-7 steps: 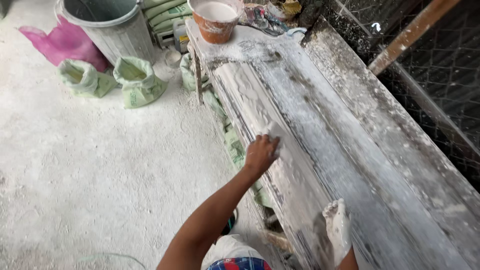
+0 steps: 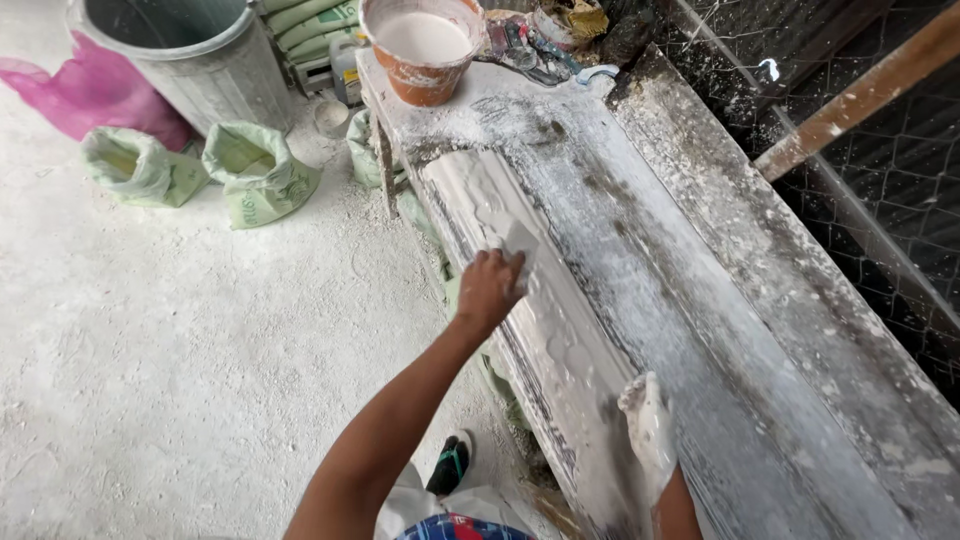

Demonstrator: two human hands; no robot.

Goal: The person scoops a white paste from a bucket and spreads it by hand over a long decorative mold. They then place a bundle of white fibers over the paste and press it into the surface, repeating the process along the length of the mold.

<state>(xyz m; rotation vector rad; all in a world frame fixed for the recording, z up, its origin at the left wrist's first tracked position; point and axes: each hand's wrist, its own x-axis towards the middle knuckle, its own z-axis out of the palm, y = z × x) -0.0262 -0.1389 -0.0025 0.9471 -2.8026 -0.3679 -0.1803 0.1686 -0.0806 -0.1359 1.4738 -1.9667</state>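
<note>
Pinching a flat scraper point(image 2: 520, 240), left hand point(image 2: 490, 288) | plaster-coated right hand point(image 2: 648, 425) spread on wet plaster moulding point(image 2: 560, 340) | best dragged evenly, blade flat along profile.

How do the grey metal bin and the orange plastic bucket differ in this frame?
The grey metal bin stands on the dusty floor; the orange plastic bucket sits on the plaster-caked bench. The bin looks larger and dark inside; the bucket is smaller and filled with white plaster mix. The bin's wall is ribbed grey metal; the bucket's is orange smeared white. Both are round, upright and open-topped.
</note>
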